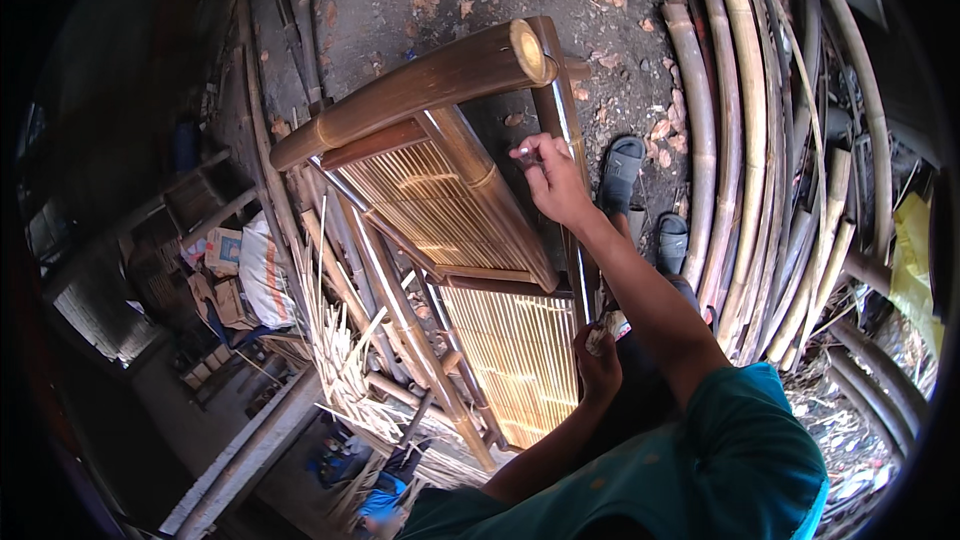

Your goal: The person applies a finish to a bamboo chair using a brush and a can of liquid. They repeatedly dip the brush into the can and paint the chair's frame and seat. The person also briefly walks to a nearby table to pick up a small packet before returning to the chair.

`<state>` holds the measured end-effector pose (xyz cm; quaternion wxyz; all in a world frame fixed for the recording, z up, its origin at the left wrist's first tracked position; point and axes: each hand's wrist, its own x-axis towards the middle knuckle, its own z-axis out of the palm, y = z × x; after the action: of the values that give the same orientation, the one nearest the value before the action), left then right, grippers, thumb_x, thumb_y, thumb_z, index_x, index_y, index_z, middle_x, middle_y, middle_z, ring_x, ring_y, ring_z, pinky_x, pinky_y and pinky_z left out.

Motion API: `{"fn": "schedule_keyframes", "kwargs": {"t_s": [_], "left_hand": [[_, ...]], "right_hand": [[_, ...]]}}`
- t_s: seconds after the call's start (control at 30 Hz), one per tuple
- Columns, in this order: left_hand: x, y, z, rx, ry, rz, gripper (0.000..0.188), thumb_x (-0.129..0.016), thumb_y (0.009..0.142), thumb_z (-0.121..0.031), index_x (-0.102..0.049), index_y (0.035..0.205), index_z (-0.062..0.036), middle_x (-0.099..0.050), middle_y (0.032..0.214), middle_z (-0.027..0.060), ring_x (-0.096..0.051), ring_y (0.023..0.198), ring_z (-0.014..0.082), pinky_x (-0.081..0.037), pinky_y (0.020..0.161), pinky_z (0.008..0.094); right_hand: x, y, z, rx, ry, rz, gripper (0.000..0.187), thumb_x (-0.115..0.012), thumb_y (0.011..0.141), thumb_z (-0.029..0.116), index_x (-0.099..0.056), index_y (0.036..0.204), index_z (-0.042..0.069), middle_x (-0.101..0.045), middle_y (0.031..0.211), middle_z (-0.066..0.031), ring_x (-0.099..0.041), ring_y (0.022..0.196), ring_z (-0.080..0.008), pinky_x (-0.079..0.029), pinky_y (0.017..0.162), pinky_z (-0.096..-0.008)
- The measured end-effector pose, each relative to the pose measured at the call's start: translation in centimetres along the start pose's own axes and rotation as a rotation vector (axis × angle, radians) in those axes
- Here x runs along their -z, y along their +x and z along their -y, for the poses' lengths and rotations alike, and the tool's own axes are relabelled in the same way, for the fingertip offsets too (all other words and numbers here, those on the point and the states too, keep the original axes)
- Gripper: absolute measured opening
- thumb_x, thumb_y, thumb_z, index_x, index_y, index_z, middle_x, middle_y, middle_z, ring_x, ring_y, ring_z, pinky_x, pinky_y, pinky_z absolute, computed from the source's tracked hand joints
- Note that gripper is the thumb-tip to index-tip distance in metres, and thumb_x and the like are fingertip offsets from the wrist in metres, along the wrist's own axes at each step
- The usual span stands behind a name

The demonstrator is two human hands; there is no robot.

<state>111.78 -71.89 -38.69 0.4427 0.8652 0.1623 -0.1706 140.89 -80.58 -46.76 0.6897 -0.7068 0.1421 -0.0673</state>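
Note:
A bamboo chair (400, 85) with dark, glossy poles and panels of pale thin slats (510, 350) stands tilted across the middle. My right hand (552, 180) is beside the chair's upright on the far right side, under the cut end of the thick top pole. Its fingers are curled in a pinch, with a small whitish spot at the tips; what they hold, if anything, is too small to name. Lower down, close to my body, my left hand (598, 365) is closed round a pale, crumpled piece (599, 340) next to the slatted seat's edge.
Long bamboo poles (745, 120) lie stacked on the right. Split bamboo strips (350, 370) are heaped to the left, near a white sack (262, 270) and cardboard boxes (223, 252). My sandalled feet (622, 170) are on the dirt ground, among dry leaves. A yellow sheet (912, 260) hangs at far right.

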Motion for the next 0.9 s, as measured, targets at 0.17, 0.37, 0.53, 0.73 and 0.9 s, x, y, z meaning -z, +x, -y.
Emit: {"fn": "schedule_keyframes", "kwargs": {"t_s": [0.17, 0.37, 0.53, 0.73, 0.9], "left_hand": [[0.3, -0.1, 0.2, -0.052, -0.008, -0.046, 0.04, -0.053, 0.1, -0.017, -0.039, 0.131, 0.0056, -0.055, 0.114, 0.025, -0.06, 0.101, 0.0319, -0.049, 0.085, 0.039], [0.6, 0.2, -1.2, -0.028, -0.054, -0.124, 0.041, -0.053, 0.101, -0.022, -0.041, 0.129, 0.0055, -0.057, 0.109, 0.0264, -0.061, 0.097, 0.0354, -0.049, 0.084, 0.0418], [1.8, 0.5, -4.5, -0.065, -0.034, -0.229, 0.043, -0.053, 0.101, -0.026, -0.043, 0.128, 0.0061, -0.058, 0.109, 0.0275, -0.062, 0.098, 0.0392, -0.05, 0.085, 0.0427], [3.1, -0.1, -6.7, -0.155, -0.114, -0.182, 0.047, -0.056, 0.099, -0.029, -0.043, 0.128, 0.0066, -0.06, 0.109, 0.0287, -0.064, 0.099, 0.0395, -0.051, 0.084, 0.0425], [6.0, 0.5, -12.1, -0.318, -0.174, -0.128, 0.047, -0.056, 0.099, -0.026, -0.042, 0.129, 0.0076, -0.06, 0.111, 0.0261, -0.063, 0.101, 0.0327, -0.05, 0.086, 0.0394]], "right_hand": [[-1.7, 1.8, -0.6, -0.048, 0.175, -0.059, 0.023, -0.052, 0.089, 0.0, -0.056, 0.111, 0.006, -0.069, 0.104, -0.0088, -0.058, 0.098, -0.0251, -0.046, 0.089, -0.0364], [1.0, -1.3, -2.4, -0.227, 0.27, -0.04, 0.02, -0.048, 0.096, 0.003, -0.056, 0.114, 0.006, -0.068, 0.102, -0.0069, -0.062, 0.099, -0.0124, -0.047, 0.086, -0.0266], [12.1, -9.8, -4.5, -0.456, 0.013, 0.039, 0.015, -0.055, 0.096, 0.01, -0.06, 0.108, 0.003, -0.067, 0.095, -0.0079, -0.063, 0.09, -0.0134, -0.051, 0.078, -0.0289], [27.8, -18.4, 0.8, -0.489, -0.273, -0.065, 0.016, -0.058, 0.09, 0.011, -0.059, 0.101, 0.0, -0.069, 0.094, -0.0142, -0.067, 0.091, -0.0222, -0.052, 0.081, -0.0337], [33.6, -21.2, 8.4, -0.46, -0.287, -0.181, 0.007, -0.055, 0.09, -0.002, -0.058, 0.096, 0.001, -0.062, 0.085, -0.0035, -0.059, 0.083, -0.0122, -0.048, 0.078, -0.0266]]}}
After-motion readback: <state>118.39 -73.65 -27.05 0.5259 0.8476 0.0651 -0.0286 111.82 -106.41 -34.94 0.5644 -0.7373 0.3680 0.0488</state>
